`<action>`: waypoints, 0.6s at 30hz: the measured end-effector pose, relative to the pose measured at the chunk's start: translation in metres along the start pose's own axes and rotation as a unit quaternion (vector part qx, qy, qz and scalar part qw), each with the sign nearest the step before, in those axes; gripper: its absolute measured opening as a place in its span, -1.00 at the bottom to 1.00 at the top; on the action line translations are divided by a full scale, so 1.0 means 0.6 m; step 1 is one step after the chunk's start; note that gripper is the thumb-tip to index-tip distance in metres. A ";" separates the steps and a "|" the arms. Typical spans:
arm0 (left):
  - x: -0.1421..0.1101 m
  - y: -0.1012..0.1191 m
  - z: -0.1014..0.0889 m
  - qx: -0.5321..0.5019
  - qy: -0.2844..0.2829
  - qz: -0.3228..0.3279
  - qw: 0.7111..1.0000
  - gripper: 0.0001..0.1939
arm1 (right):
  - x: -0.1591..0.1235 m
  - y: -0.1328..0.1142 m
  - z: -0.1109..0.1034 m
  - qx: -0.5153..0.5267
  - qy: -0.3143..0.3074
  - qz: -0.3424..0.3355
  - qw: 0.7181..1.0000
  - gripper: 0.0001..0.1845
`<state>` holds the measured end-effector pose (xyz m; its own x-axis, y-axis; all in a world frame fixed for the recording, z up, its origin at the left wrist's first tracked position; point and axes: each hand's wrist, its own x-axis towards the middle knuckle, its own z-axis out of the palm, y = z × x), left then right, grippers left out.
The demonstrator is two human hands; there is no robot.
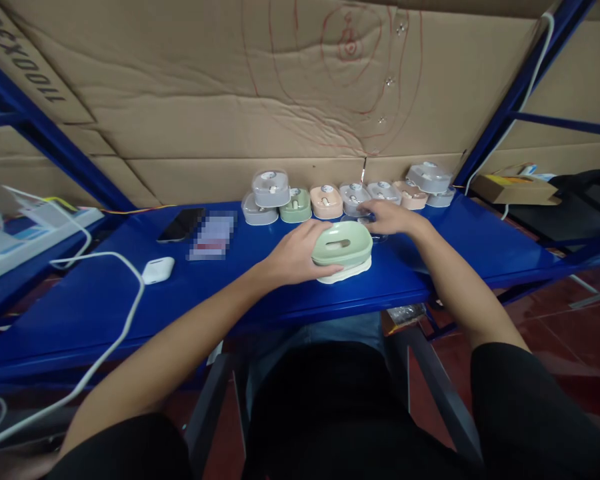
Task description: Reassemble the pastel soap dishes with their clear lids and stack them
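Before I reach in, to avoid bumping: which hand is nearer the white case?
Left. The left hand grips the green dish, right of the white case; the right hand is farther right.

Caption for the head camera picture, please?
Left hand holding a green slotted dish, right hand beside a row of clear-lidded containers.

boxes point(327, 203) line the table point(105, 293) behind the dish point(342, 251).

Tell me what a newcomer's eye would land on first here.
Probably the pale green oval dish, held in the left hand near the front edge of the blue table. Next, the row of grey, green and peach boxes along the table's back, then the red rings drawn on the cardboard behind them.
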<state>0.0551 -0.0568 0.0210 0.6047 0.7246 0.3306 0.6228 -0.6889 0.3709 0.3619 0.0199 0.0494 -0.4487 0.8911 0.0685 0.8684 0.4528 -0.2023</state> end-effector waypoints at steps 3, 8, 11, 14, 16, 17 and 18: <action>-0.003 0.008 0.018 0.022 -0.019 0.002 1.000 -0.13 | 0.004 0.003 0.006 -0.017 -0.047 0.008 0.999 -0.17; -0.005 0.014 0.019 0.052 -0.048 -0.011 0.997 -0.10 | 0.007 0.006 0.012 -0.008 -0.071 0.008 0.997 -0.03; -0.006 0.023 0.018 0.066 -0.057 -0.008 0.996 -0.06 | 0.007 0.007 0.012 -0.003 -0.070 0.019 0.997 -0.02; -0.006 0.032 0.022 0.082 -0.057 -0.016 0.995 -0.05 | 0.005 0.007 0.012 0.000 -0.068 0.023 0.997 -0.03; -0.006 0.036 0.025 0.092 -0.058 -0.027 0.994 -0.06 | 0.005 0.006 0.012 0.002 -0.068 0.022 0.997 -0.05; -0.006 0.037 0.026 0.098 -0.060 -0.031 0.993 -0.07 | 0.004 0.006 0.012 0.001 -0.068 0.022 0.997 -0.05; -0.006 0.038 0.026 0.103 -0.062 -0.035 0.992 -0.08 | 0.004 0.006 0.013 -0.001 -0.068 0.022 0.997 -0.05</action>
<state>0.0747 -0.0754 0.0148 0.6048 0.7718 0.1964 0.7461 -0.6354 0.1993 0.3620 0.0235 0.0416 -0.4340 0.8979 -0.0737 0.8884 0.4129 -0.2006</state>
